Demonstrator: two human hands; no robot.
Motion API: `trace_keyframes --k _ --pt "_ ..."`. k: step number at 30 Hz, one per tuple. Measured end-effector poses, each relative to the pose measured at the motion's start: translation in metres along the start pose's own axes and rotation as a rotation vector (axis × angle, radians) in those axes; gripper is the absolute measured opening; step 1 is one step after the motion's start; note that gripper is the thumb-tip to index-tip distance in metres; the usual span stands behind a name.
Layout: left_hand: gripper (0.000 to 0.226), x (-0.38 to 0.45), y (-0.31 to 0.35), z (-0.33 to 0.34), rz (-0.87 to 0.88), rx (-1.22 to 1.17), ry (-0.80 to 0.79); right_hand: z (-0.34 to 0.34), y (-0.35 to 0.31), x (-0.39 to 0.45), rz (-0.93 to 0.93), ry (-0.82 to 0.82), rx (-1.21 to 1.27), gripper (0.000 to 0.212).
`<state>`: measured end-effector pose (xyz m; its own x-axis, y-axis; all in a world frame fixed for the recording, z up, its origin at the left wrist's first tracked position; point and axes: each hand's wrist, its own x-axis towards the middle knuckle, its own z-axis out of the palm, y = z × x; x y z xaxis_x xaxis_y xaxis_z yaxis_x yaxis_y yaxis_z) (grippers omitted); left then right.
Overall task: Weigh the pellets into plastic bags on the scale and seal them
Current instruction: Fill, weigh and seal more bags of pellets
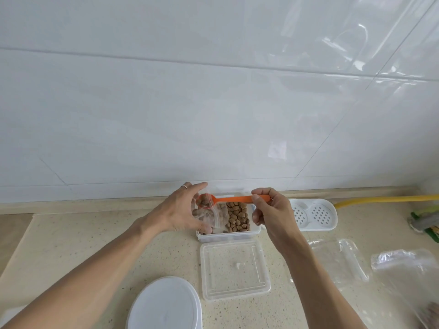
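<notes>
Pellets [238, 217], brown and almond-shaped, lying loose in the clear rectangular plastic tub [228, 236] at the back of the speckled beige countertop [95, 245]. Small clear zip-top plastic bag [213, 218] held just over that tub, already part-filled, gripped by the left hand [180, 210] with fingers curved round its far side and thumb at the near bottom corner. Long orange plastic spoon [234, 199] pinched at the handle end between thumb and fingertips of the right hand [270, 212], bowl loaded and sitting right at the bag's mouth.

For a clean pour: keep the bag mouth spread wide and above the tub, so strays drop back among the pellets. Push the bowl past the zip strip before tilting; roll the wrist slowly rather than flicking. Hold the bag upright, bottom supported, zip track free of crumbs for a good seal later.

No readout visible; round white plastic disc [166, 305] near the bottom edge possibly the scale, though impossible to tell. Clear square lid [235, 269] just in front of the tub, spare clear bags [342, 260] off to the right.
</notes>
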<state>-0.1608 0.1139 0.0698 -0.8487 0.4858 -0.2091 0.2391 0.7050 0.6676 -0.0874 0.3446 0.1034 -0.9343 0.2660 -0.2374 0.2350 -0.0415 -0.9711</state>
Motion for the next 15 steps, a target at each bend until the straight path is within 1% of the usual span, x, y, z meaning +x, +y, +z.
trace_keyframes --k 4,7,9,12,15 --pt "0.126 -0.001 0.008 0.004 0.072 0.065 0.070 0.002 -0.011 -0.001 0.018 -0.003 0.022 0.007" --pt "0.122 -0.004 0.015 0.008 0.118 0.104 0.129 0.005 -0.016 -0.006 -0.018 -0.015 -0.050 0.007" --pt "0.122 -0.005 0.016 0.012 0.121 0.116 0.134 0.008 -0.021 -0.009 -0.044 -0.016 -0.071 0.008" --pt "0.130 -0.004 0.018 0.017 0.146 0.145 0.133 0.010 -0.030 -0.009 -0.044 0.022 0.007 0.007" --pt "0.143 -0.003 0.019 0.019 0.171 0.150 0.122 0.009 -0.035 -0.009 0.014 0.077 0.094 0.006"
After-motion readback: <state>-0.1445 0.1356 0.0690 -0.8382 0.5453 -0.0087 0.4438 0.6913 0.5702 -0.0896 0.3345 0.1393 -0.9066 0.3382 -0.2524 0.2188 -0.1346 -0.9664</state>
